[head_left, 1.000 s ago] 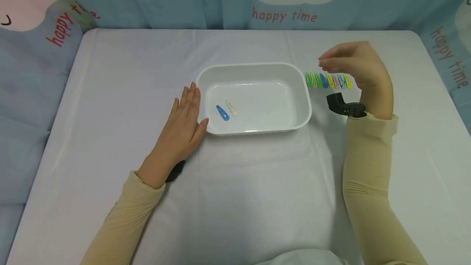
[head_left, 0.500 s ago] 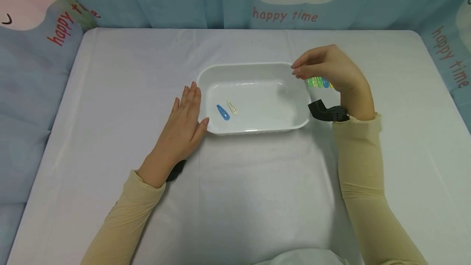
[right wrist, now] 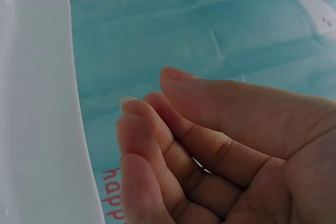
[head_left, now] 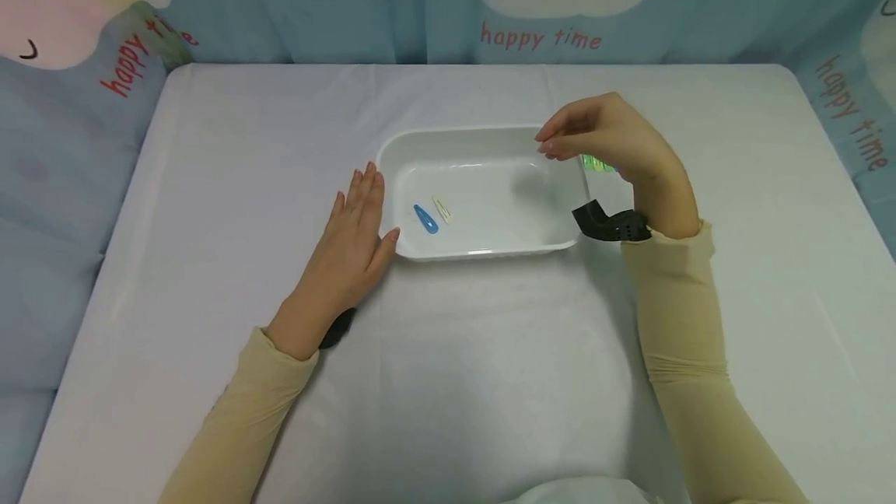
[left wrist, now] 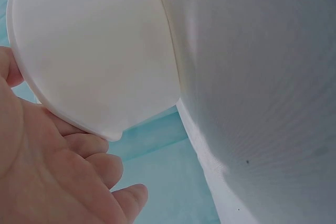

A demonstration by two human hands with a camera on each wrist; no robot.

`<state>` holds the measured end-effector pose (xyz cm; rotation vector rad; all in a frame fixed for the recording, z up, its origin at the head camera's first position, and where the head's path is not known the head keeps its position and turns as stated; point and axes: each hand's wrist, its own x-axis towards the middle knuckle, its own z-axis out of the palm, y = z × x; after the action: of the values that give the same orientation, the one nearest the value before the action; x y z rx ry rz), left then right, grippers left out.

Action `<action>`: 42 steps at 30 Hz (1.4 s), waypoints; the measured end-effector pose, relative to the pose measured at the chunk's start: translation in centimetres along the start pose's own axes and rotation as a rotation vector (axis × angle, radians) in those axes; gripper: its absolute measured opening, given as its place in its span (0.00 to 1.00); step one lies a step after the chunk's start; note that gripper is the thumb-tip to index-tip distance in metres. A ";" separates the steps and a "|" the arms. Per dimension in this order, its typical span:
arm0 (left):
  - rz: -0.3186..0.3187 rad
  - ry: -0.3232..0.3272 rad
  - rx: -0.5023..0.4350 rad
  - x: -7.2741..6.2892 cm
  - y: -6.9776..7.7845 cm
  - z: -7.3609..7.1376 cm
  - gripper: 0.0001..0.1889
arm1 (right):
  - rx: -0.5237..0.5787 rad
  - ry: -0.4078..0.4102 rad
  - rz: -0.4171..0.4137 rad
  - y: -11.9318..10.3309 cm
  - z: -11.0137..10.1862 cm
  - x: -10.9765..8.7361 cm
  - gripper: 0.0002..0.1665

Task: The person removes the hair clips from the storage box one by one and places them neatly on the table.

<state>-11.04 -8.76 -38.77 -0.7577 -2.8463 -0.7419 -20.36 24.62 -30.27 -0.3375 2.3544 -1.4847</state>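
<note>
A white tray [head_left: 483, 247] stands on the white-covered table. Inside it, towards the left, lie a blue snap hair clip [head_left: 425, 219] and a pale yellow one [head_left: 442, 209]. My left hand [head_left: 343, 243] is spread along the tray's left end; in the left wrist view its fingers touch the tray's rim. Over the tray's right end hovers my right hand [head_left: 605, 134], its fingers loosely bent and the thumb close to the index finger. No item shows between those fingers in the right wrist view.
A row of hair clips [head_left: 597, 164] lies just right of the tray, mostly hidden behind the right hand. A blue printed curtain [head_left: 350, 6] hangs along the table's far edge and left side.
My right hand has moved left from above the clip row to over the tray's right end, now covering much of the row. The left hand stays at the tray's left end.
</note>
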 end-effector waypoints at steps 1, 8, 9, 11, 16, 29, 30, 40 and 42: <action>0.001 0.001 -0.001 0.0 0.0 0.0 0.35 | -0.009 -0.008 -0.003 -0.1 0.2 0.1 0.08; 0.005 0.007 0.002 -0.1 0.0 0.2 0.35 | -0.069 -0.079 -0.026 -1.1 2.1 1.5 0.09; 0.005 0.008 0.002 -0.1 0.0 0.2 0.35 | -0.079 -0.094 -0.033 -1.3 2.4 1.8 0.09; 0.005 0.008 0.002 -0.1 0.0 0.1 0.35 | -0.095 -0.125 -0.037 -1.7 3.2 2.4 0.08; -0.001 0.002 0.003 -0.2 0.0 0.0 0.35 | -0.133 -0.197 -0.036 -2.4 5.0 3.6 0.07; -0.002 -0.001 0.003 -0.2 -0.1 0.0 0.35 | -0.206 -0.326 0.020 -3.2 8.5 6.2 0.06; -0.001 -0.001 0.004 -0.2 -0.1 0.0 0.35 | -0.207 -0.335 0.027 -3.2 8.7 6.4 0.06; 0.007 0.000 0.008 -0.2 -0.2 0.0 0.35 | -0.224 -0.392 0.112 -2.0 10.1 7.6 0.04; 0.007 0.001 0.008 -0.2 -0.2 0.0 0.35 | -0.228 -0.402 0.129 -1.8 10.2 7.8 0.03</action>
<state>-11.00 -9.02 -38.89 -0.7651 -2.8424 -0.7301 -23.36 12.49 -33.91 -0.4802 2.1706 -0.9831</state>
